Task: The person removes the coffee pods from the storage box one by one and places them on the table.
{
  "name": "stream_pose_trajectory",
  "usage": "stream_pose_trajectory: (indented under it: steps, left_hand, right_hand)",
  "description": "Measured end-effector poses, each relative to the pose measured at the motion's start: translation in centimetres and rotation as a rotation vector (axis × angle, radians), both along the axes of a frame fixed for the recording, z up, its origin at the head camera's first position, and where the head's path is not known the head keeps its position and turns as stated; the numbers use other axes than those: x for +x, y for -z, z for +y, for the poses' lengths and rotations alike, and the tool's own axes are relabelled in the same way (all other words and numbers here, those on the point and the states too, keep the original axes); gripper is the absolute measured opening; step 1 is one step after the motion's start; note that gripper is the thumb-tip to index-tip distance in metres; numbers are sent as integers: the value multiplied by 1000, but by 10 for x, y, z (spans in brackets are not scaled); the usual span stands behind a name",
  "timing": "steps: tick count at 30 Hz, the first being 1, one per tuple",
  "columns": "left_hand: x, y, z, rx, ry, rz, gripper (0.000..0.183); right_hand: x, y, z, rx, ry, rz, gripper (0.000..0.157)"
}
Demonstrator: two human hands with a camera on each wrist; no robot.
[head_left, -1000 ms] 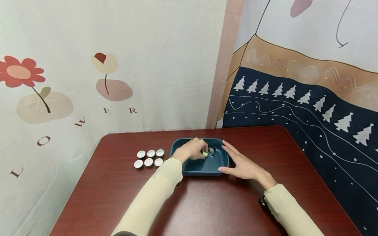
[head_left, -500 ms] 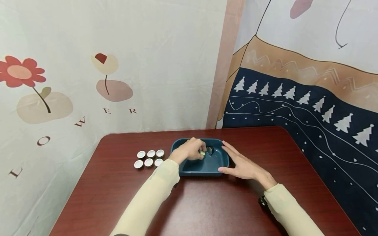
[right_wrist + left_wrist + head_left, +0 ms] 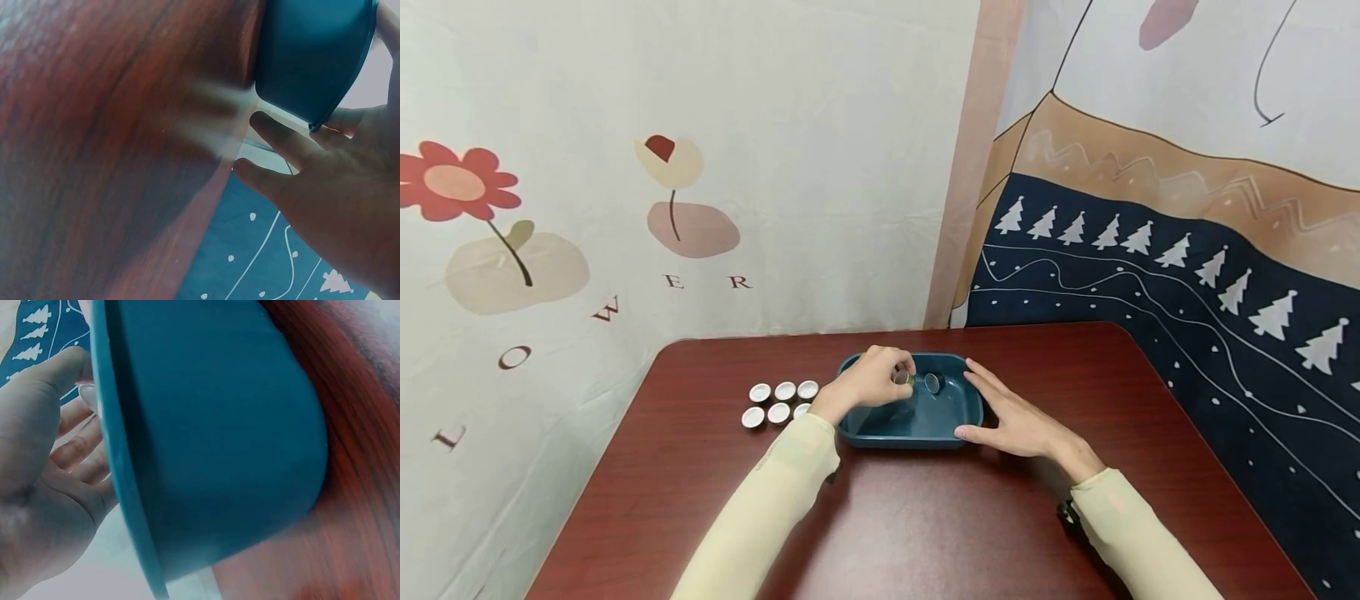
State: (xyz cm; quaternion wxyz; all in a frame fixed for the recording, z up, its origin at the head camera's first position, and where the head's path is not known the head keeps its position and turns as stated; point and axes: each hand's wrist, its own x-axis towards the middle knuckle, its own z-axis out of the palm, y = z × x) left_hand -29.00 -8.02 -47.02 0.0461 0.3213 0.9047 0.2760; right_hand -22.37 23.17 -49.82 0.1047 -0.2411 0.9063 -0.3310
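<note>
In the head view my left hand (image 3: 867, 380) is over the left half of a dark teal tray (image 3: 906, 442). Thumb and fingers pinch a small capsule (image 3: 901, 377) with a round rim and a bit of green; the fingers cover much of it. A second, dark capsule (image 3: 934, 382) lies tipped inside the tray. My right hand (image 3: 1018, 422) rests at the tray's right end, thumb and fingers spread and nearly straight. The tray wall (image 3: 219, 425) blocks the held capsule in the left wrist view. In the right wrist view, spread fingers (image 3: 281, 139) lie along the tray's outer side.
Several white-topped capsules (image 3: 778, 413) stand in two rows on the brown table (image 3: 925, 525), left of the tray; the left forearm partly covers one. Printed cloths (image 3: 850, 167) hang behind the table and along its right side.
My left hand has moved left and slightly up in the tray with the pinched capsule, whose round rim now shows. The other capsule has shifted slightly and turned. The right hand stays put.
</note>
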Motion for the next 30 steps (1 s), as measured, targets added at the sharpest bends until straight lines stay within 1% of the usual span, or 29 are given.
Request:
stream_pose_trajectory:
  steps: [1,4,9,14,20,26,30]
  left_hand:
    - [1,0,-1,6,-2,6,24]
    - [8,-9,-2,22,-21,0,23]
    - [13,-13,-6,43,-45,10,23]
    - [15,-16,-12,86,-78,1,30]
    - [19,-19,-19,129,-75,29,32]
    - [26,-25,-27,170,-72,41,32]
    - [30,-27,-33,182,-81,55,32]
  right_hand:
    - [0,0,0,0,0,-2,108]
    - [0,1,0,0,2,-11,108]
    - [0,2,1,6,7,-12,109]
    - [0,1,0,5,8,-10,109]
    - [0,0,0,3,8,-8,109]
    - [0,0,0,3,7,-2,109]
    - [2,0,0,0,5,0,109]
